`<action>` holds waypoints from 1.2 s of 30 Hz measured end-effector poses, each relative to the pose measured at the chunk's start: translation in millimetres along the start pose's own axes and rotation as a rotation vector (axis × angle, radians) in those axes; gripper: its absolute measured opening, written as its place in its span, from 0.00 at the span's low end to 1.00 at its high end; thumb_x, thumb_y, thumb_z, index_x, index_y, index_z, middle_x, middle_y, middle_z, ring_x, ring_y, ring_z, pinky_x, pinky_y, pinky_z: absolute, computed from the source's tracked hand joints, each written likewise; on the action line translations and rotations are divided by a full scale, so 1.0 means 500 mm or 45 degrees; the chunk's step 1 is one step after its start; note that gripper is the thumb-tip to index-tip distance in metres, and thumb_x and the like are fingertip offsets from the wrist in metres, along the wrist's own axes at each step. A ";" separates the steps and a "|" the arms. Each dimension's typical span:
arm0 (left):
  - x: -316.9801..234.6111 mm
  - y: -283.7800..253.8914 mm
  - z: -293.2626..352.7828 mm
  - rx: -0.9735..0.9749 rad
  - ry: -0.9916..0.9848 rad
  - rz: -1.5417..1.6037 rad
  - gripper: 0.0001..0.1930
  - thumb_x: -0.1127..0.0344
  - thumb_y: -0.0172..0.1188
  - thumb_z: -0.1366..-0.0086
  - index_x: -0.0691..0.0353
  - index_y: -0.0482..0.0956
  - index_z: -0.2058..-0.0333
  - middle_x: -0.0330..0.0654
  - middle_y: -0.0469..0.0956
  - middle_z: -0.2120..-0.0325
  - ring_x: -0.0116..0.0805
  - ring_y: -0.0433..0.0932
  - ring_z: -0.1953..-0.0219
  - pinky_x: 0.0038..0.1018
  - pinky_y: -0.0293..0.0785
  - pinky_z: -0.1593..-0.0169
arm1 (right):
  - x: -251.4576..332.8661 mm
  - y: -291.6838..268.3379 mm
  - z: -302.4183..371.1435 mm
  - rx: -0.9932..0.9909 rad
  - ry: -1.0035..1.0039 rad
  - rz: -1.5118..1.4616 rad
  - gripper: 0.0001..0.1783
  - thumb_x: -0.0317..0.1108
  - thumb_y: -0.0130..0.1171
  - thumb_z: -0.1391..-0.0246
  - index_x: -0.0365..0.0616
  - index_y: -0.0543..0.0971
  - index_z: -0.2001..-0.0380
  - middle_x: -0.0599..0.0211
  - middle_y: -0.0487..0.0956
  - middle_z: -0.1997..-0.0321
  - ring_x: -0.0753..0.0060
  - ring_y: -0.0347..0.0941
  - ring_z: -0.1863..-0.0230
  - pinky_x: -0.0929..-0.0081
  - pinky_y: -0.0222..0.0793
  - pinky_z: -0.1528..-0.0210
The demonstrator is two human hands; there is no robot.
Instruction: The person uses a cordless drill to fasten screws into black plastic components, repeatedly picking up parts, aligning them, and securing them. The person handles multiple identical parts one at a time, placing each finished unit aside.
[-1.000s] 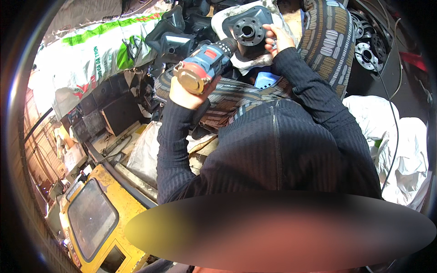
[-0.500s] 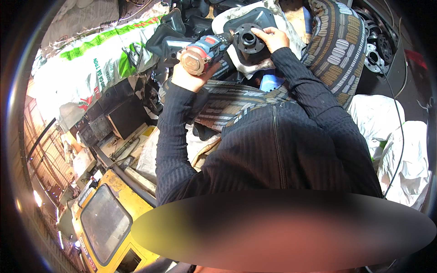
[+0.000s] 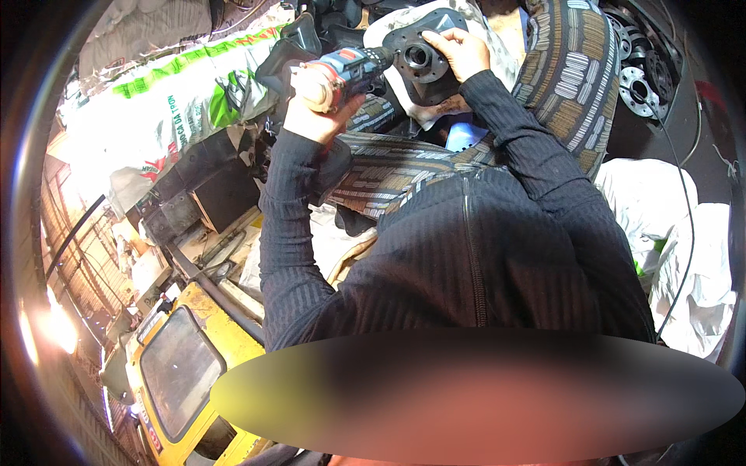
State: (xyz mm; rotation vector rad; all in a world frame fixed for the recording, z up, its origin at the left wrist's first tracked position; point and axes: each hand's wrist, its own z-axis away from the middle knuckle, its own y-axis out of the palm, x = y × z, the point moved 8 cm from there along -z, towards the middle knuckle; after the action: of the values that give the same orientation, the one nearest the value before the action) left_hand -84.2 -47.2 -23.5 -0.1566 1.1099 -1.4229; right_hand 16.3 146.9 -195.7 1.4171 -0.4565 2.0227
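A blue-and-grey cordless drill [image 3: 346, 70] is gripped in my left hand [image 3: 315, 116], its fingers wrapped round the handle. The drill's chuck points right, at the rim of a round metal flange [image 3: 417, 58] with a raised hub and small holes. Whether the bit touches the flange I cannot tell. My right hand [image 3: 460, 53] pinches the flange's upper right edge with thumb and fingers. Behind the flange is a black plastic plate [image 3: 443, 25] with rounded corners, over a white cloth or bag [image 3: 488, 43] across my lap.
Patterned fabric [image 3: 575, 70] covers my legs. Several metal flanges [image 3: 639, 92] sit in a dark container at the right, where a cable [image 3: 684, 194] hangs. Black plastic parts [image 3: 299, 43] lie beyond the drill. A large white-and-green sack [image 3: 186, 101] is at left, a yellow machine cab [image 3: 206, 326] below it.
My left hand and the drill have shifted slightly left and away from me. In my right hand, the flange has moved a little the same way and tilted.
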 end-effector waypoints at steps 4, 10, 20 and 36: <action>-0.026 0.008 -0.022 0.047 0.065 0.189 0.24 0.68 0.67 0.48 0.63 0.70 0.53 0.40 0.77 0.69 0.27 0.75 0.77 0.23 0.72 0.75 | 0.000 -0.002 0.003 -0.058 -0.040 0.084 0.21 0.50 0.67 0.57 0.41 0.81 0.75 0.71 0.78 0.79 0.80 0.71 0.76 0.79 0.68 0.68; -0.039 0.016 -0.036 0.112 -0.022 0.268 0.28 0.80 0.63 0.49 0.63 0.66 0.49 0.43 0.77 0.65 0.31 0.78 0.73 0.26 0.76 0.72 | -0.014 0.000 0.000 -0.092 -0.021 0.089 0.20 0.51 0.67 0.57 0.43 0.81 0.76 0.68 0.79 0.78 0.77 0.72 0.76 0.77 0.69 0.68; -0.052 0.018 -0.049 0.050 0.090 0.185 0.26 0.77 0.65 0.50 0.65 0.67 0.51 0.43 0.76 0.69 0.29 0.75 0.76 0.25 0.73 0.75 | -0.042 -0.002 -0.009 -0.140 -0.029 0.104 0.22 0.52 0.67 0.58 0.42 0.81 0.75 0.66 0.79 0.79 0.74 0.73 0.76 0.75 0.70 0.69; -0.018 0.058 -0.116 0.484 0.148 -0.951 0.22 0.53 0.54 0.39 0.51 0.70 0.46 0.38 0.69 0.45 0.39 0.62 0.41 0.33 0.50 0.35 | -0.063 -0.011 0.011 -0.139 0.031 0.271 0.22 0.52 0.67 0.58 0.42 0.80 0.76 0.67 0.77 0.82 0.76 0.72 0.79 0.75 0.68 0.72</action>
State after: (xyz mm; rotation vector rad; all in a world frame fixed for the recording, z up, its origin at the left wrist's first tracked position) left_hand -101.4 -3.5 -69.4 -0.2310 0.8808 -2.3081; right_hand 31.1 138.7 -223.5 1.3238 -0.7223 2.1431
